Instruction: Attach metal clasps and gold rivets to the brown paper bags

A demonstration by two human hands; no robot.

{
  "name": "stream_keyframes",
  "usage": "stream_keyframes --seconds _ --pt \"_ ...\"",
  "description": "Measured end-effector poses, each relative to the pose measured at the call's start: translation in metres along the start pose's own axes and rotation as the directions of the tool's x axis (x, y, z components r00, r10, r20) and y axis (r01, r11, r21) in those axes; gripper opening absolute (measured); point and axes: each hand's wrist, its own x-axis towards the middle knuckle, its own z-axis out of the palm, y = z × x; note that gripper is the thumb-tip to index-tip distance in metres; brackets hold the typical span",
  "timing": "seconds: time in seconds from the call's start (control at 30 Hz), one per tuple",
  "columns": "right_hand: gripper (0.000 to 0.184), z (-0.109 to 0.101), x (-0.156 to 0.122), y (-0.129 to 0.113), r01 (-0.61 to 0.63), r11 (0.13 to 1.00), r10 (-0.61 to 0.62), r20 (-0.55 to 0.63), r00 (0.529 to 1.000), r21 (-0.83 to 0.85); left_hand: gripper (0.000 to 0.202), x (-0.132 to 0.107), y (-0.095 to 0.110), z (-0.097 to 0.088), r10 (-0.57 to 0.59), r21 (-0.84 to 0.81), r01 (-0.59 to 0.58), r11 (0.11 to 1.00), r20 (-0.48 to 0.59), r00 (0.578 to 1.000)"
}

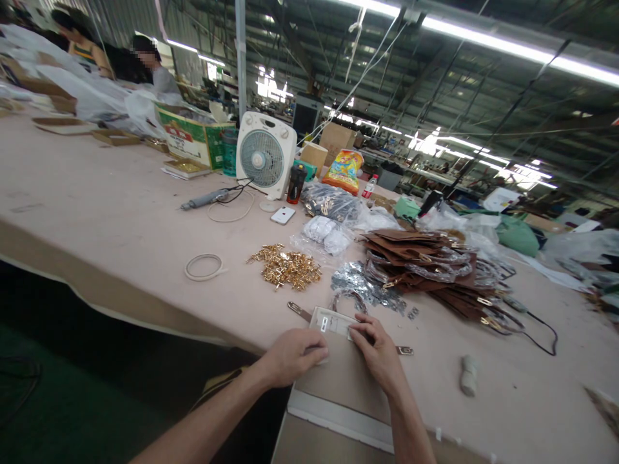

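A beige bag panel point(338, 367) lies in front of me at the table's edge, with a metal-edged slot point(324, 324) near its top. Brown strap ends with metal fittings stick out on both sides, one strap end point(300, 310) at the left and a metal fitting point(405, 350) at the right. My left hand point(294, 356) is closed over the panel's left side; what its curled fingers hold is hidden. On the upper right, my right hand point(380, 351) has thumb and fingers pinched together at the panel's surface; anything between them is too small to name. A brown looped handle point(351, 298) rests just beyond.
Gold metal fittings point(290, 267) are heaped beyond my hands, beside small grey plates point(362, 287). Brown bag pieces point(425, 264) are stacked at right. A tape roll point(203, 267), corded tool point(206, 200), phone point(283, 215) and fan point(265, 156) stand or lie farther off. Two people sit far left.
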Motion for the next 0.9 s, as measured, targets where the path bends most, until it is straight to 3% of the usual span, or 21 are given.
stream_keyframes --seconds 0.13,0.3,0.57,0.9 --pt "0.028 -0.002 0.000 0.000 0.033 0.999 -0.032 0.026 0.999 -0.025 0.018 0.000 0.001 0.000 -0.005 -0.036 0.005 0.999 0.003 1.000" --pt "0.057 -0.004 0.001 0.003 -0.033 0.997 0.035 0.019 0.999 -0.063 0.023 0.001 0.001 -0.003 -0.023 -0.120 0.026 0.992 0.028 0.999" --pt "0.029 0.008 0.005 0.006 0.041 0.987 -0.052 -0.072 0.996 -0.155 0.041 -0.001 -0.008 -0.006 -0.127 -0.436 0.123 0.892 0.020 0.992" --pt "0.029 0.015 0.002 0.008 0.097 0.983 -0.125 -0.177 0.976 -0.159 0.043 -0.003 -0.013 -0.008 -0.139 -0.673 0.058 0.738 -0.066 0.988"
